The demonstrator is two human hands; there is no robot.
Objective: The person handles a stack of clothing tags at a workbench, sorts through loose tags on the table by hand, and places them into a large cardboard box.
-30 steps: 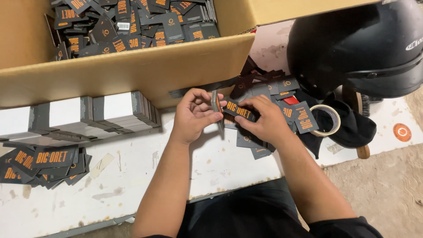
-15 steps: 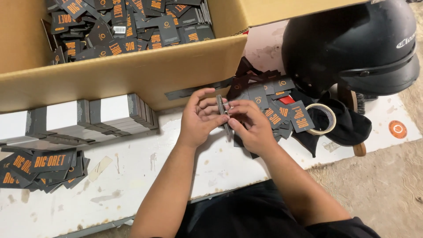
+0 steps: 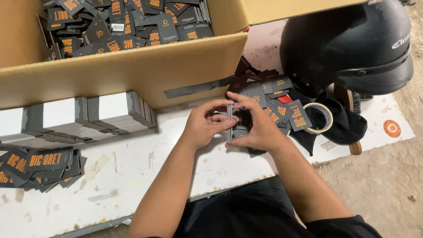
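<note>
A thin stack of dark card tags (image 3: 229, 123), held on edge between both hands just above the white worktop (image 3: 145, 176), in front of the cardboard box (image 3: 132, 72). The left hand (image 3: 206, 128) closes on the stack from one side, fingers curled against its face; the right hand (image 3: 259, 125) closes on it from the other, thumb and forefinger pinching near the top edge. The tags appear light, stiff and flat, probably smooth-faced, so a loose stack is likely to fan or slip; a hold across both broad faces, with fingertips squaring the edges, looks the soundest grip. Corners may bend if pressed hard. Beyond the right hand lies a loose pile of tags (image 3: 282, 105) with orange print, beside a roll of tape (image 3: 320, 118) and a black helmet (image 3: 348, 44). The box holds many more tags. To the left stand banded white-wrapped bundles (image 3: 88, 114), and nearer the edge a further heap of tags (image 3: 39, 167).
</note>
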